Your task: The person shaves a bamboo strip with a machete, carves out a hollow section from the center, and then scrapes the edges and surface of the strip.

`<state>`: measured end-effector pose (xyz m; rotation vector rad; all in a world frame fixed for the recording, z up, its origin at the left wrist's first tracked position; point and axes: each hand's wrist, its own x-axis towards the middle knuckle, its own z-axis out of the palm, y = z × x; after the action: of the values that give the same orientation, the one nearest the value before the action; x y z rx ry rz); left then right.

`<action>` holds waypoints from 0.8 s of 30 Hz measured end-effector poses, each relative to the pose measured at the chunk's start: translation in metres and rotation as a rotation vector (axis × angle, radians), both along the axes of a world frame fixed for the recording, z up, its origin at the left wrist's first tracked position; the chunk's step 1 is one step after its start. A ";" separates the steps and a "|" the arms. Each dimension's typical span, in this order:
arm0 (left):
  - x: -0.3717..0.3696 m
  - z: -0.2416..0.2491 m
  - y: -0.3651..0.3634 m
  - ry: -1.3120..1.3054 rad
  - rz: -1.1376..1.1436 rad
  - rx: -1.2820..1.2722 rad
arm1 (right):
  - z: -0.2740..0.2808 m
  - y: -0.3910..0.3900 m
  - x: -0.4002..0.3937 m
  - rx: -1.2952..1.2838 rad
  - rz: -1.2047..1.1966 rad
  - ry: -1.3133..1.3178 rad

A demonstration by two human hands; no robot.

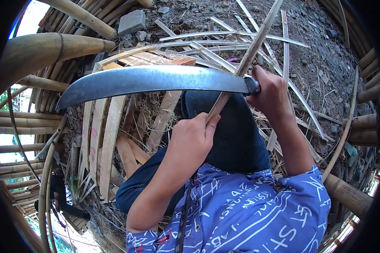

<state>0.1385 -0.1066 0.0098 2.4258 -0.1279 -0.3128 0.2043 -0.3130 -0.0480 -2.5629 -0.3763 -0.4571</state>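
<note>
Strip [259,38], pinched between thumb and curled fingers of the left hand [192,137], slants up beyond them; right hand [269,90] fingers wrap the knife [156,79]. Safest, probably: left fingers kept clear below it.

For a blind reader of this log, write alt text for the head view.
A person's right hand grips a big curved knife that crosses a long strip held in the left hand. Pale strips litter the dirt ground ahead, with bamboo poles at both sides.
</note>
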 end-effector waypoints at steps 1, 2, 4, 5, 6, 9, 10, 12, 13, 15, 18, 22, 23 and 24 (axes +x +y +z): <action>0.001 0.000 0.002 0.008 -0.007 0.001 | -0.002 -0.001 0.001 0.000 -0.003 0.002; 0.001 0.000 0.002 0.013 -0.009 0.000 | -0.003 -0.003 0.003 -0.002 0.002 -0.005; 0.000 -0.001 0.001 0.000 -0.008 -0.004 | -0.005 -0.005 0.003 -0.004 0.008 -0.005; 0.000 -0.002 0.001 -0.019 -0.009 -0.008 | -0.005 -0.006 0.003 -0.015 0.001 -0.024; 0.000 -0.002 0.002 -0.020 -0.008 -0.009 | -0.005 -0.007 0.004 -0.027 -0.005 -0.043; 0.000 -0.002 0.006 0.039 0.012 -0.056 | -0.012 -0.018 0.009 -0.063 -0.081 -0.034; 0.000 0.000 0.006 0.031 0.004 -0.038 | -0.012 -0.019 0.011 -0.064 -0.080 -0.034; -0.004 -0.001 0.005 0.038 -0.007 -0.022 | -0.012 -0.023 0.009 -0.053 -0.064 -0.025; -0.003 -0.003 0.005 0.004 -0.012 -0.027 | -0.011 -0.022 0.008 -0.058 -0.071 -0.019; -0.002 -0.003 0.006 -0.024 -0.010 -0.026 | -0.014 -0.027 0.012 -0.072 -0.080 -0.032; -0.001 0.001 0.007 0.070 0.022 -0.042 | -0.018 -0.030 0.015 -0.089 -0.088 -0.066; -0.003 -0.002 0.012 0.054 -0.005 -0.065 | -0.028 -0.040 0.015 -0.079 -0.107 -0.091; -0.003 -0.002 0.012 0.080 0.005 -0.090 | -0.030 -0.043 0.016 -0.091 -0.122 -0.109; -0.002 -0.001 0.012 0.077 0.006 -0.092 | -0.029 -0.044 0.018 -0.093 -0.120 -0.112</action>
<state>0.1370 -0.0942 0.0084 2.3191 -0.0992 -0.3883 0.2224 -0.3572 -0.0774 -2.6674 -0.2900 -0.6434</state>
